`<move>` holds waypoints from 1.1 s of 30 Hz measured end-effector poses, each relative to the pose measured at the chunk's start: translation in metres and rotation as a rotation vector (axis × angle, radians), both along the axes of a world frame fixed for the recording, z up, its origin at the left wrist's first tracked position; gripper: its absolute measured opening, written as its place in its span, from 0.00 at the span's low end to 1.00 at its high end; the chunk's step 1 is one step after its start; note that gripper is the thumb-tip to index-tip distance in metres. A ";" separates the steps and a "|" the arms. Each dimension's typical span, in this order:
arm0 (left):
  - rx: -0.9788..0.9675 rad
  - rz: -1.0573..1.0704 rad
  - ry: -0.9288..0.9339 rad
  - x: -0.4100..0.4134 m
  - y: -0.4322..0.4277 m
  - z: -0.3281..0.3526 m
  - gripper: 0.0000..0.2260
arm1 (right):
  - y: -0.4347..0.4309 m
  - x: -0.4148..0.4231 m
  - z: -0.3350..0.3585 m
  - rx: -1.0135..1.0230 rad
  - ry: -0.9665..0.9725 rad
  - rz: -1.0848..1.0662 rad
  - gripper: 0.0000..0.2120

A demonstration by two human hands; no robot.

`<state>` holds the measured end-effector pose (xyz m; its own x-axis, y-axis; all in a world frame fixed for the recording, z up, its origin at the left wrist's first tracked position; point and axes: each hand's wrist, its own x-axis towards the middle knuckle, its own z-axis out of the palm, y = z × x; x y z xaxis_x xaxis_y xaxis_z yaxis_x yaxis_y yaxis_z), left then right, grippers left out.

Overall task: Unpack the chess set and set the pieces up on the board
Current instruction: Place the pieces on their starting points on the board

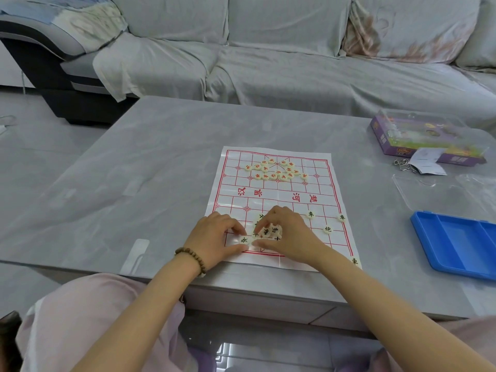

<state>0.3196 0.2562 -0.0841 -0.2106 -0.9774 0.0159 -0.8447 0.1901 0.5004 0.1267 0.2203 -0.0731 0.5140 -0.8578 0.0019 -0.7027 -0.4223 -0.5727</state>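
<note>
Black pieces (268, 232), heaped on near rows of paper board (279, 194), likely for sorting, covering points still to fill: left hand (214, 234) pinches single piece (244, 240), right hand (288, 233) curled over heap, grip unclear; placed pieces (327, 229) to right; red pieces (273, 169) piled far end; blue tray (456, 245) well aside.

Grey table (161, 157), paper board (279, 194) flat under the fingers (236, 229), blue tray (456, 245) off to their right, purple box (418, 138) and paper slip (428, 163) beyond, farther right
</note>
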 end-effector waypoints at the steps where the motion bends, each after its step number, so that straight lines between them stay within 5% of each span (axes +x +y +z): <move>1: 0.005 0.018 0.030 0.002 0.000 0.001 0.11 | 0.000 0.001 0.001 0.017 -0.029 -0.001 0.10; 6: 0.003 0.185 0.298 0.015 -0.013 0.010 0.09 | -0.014 0.003 0.009 0.018 -0.125 -0.085 0.07; 21: 0.097 0.169 -0.039 0.004 -0.077 0.009 0.19 | -0.041 -0.016 0.001 0.030 -0.251 -0.265 0.03; 27: 0.103 0.086 0.083 0.003 -0.075 0.005 0.12 | -0.044 -0.019 -0.006 0.021 -0.257 -0.280 0.04; 33: 0.074 0.082 0.069 0.002 -0.073 0.003 0.17 | -0.043 -0.022 -0.005 0.010 -0.237 -0.264 0.05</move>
